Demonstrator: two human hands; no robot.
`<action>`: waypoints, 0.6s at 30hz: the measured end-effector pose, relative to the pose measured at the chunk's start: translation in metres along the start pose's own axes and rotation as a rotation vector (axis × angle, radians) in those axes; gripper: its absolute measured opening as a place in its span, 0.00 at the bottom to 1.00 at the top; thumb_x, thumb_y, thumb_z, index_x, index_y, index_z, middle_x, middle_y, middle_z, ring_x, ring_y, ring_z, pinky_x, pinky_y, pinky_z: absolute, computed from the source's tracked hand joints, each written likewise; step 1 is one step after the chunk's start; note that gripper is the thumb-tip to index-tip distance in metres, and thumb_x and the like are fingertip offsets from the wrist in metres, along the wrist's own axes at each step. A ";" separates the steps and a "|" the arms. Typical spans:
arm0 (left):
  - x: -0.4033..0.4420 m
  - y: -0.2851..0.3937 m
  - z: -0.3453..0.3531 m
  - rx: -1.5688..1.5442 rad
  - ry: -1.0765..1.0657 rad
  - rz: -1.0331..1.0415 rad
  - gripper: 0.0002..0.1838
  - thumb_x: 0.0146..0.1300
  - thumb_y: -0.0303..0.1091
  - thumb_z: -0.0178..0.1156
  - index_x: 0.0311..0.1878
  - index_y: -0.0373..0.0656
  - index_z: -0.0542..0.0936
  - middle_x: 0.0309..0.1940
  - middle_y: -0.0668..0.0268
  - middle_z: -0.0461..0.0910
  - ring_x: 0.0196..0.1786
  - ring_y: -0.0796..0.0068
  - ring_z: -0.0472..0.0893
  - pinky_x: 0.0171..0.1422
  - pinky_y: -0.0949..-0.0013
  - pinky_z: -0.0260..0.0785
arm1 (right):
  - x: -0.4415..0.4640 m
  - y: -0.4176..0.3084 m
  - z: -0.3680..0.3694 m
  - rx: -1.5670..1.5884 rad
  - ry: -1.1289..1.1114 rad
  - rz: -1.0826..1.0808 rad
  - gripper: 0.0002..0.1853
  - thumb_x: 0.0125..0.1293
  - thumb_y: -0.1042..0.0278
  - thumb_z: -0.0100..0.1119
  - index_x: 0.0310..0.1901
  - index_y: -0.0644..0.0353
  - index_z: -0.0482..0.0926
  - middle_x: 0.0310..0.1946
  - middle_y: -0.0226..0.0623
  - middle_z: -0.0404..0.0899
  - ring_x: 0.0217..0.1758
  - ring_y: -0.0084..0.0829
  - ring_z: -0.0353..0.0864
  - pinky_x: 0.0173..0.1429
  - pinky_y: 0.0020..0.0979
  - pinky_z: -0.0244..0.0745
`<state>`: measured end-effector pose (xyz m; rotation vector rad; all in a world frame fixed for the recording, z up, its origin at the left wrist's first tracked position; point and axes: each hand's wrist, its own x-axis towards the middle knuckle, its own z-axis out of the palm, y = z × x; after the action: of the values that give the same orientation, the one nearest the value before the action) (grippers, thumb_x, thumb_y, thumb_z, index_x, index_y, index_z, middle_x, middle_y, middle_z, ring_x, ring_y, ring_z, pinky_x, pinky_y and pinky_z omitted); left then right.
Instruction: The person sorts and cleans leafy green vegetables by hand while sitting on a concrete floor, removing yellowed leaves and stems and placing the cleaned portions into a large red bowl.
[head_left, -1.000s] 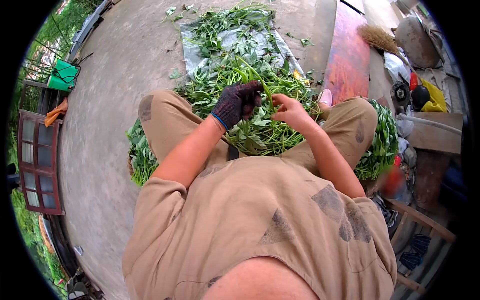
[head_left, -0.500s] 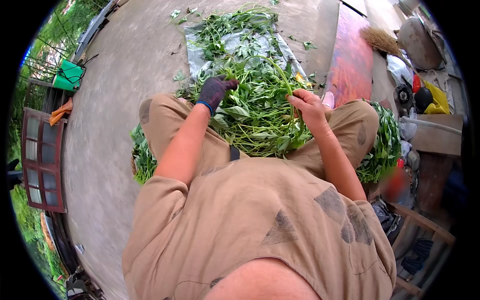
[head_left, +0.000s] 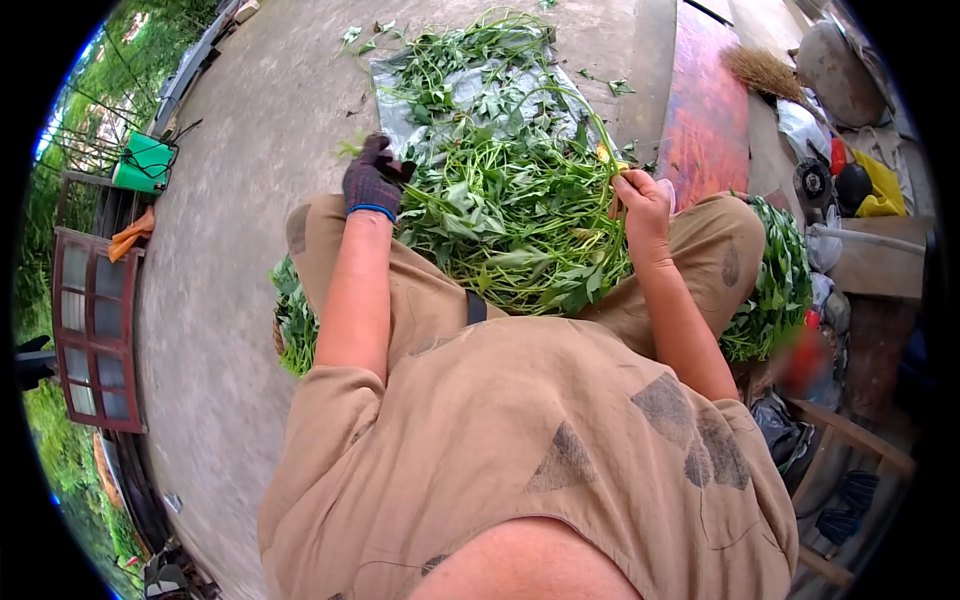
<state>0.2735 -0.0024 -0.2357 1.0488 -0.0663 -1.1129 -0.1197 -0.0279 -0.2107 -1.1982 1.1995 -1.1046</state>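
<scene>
Now, centre-right, right hand [head_left: 643, 208] pinched a stem [head_left: 601, 122], likely light, bendy, best held mid-length; left hand [head_left: 372, 183] grip was unclear.

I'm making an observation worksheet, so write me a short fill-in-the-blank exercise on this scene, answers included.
1. The left hand wears a dark glove with a ____ edge at the wrist.
2. The bare hand, which holds a long stem, is the person's ____ hand.
3. The boxy object at the picture's left side is coloured ____.

Missing words: blue; right; green.
</scene>
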 end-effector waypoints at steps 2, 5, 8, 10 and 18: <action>-0.032 -0.017 0.027 0.124 -0.232 -0.168 0.05 0.62 0.36 0.65 0.34 0.47 0.80 0.18 0.71 0.73 0.17 0.75 0.70 0.29 0.59 0.72 | -0.005 -0.006 0.011 0.111 -0.053 0.057 0.08 0.67 0.68 0.57 0.38 0.65 0.81 0.20 0.28 0.75 0.20 0.20 0.72 0.27 0.22 0.67; -0.074 -0.062 0.058 0.226 -0.492 -0.377 0.07 0.64 0.35 0.63 0.38 0.44 0.80 0.19 0.71 0.71 0.18 0.75 0.70 0.28 0.62 0.72 | -0.012 -0.011 0.029 0.280 -0.216 0.167 0.07 0.67 0.71 0.55 0.38 0.66 0.80 0.21 0.30 0.76 0.20 0.22 0.74 0.27 0.24 0.66; -0.093 -0.076 0.077 0.202 -0.612 -0.477 0.08 0.66 0.35 0.61 0.40 0.41 0.80 0.21 0.70 0.71 0.20 0.74 0.70 0.31 0.63 0.74 | -0.023 -0.016 0.047 0.274 -0.307 0.219 0.07 0.67 0.71 0.55 0.39 0.66 0.80 0.21 0.31 0.76 0.20 0.23 0.74 0.28 0.24 0.67; -0.097 -0.075 0.084 0.203 -0.637 -0.457 0.09 0.62 0.34 0.65 0.34 0.38 0.81 0.17 0.69 0.72 0.16 0.75 0.69 0.25 0.65 0.73 | -0.027 -0.014 0.052 0.248 -0.398 0.227 0.08 0.67 0.71 0.56 0.38 0.67 0.80 0.23 0.31 0.77 0.20 0.22 0.74 0.27 0.23 0.67; -0.090 -0.051 0.084 0.813 -0.585 -0.085 0.13 0.54 0.39 0.72 0.29 0.39 0.83 0.16 0.69 0.75 0.17 0.79 0.73 0.20 0.73 0.67 | -0.015 -0.018 0.039 -0.025 -0.601 0.207 0.08 0.69 0.67 0.55 0.36 0.61 0.81 0.20 0.25 0.77 0.22 0.14 0.71 0.28 0.19 0.61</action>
<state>0.1497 0.0085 -0.1865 1.3973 -1.0170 -1.4859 -0.0819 -0.0116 -0.1919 -1.2708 0.8429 -0.5166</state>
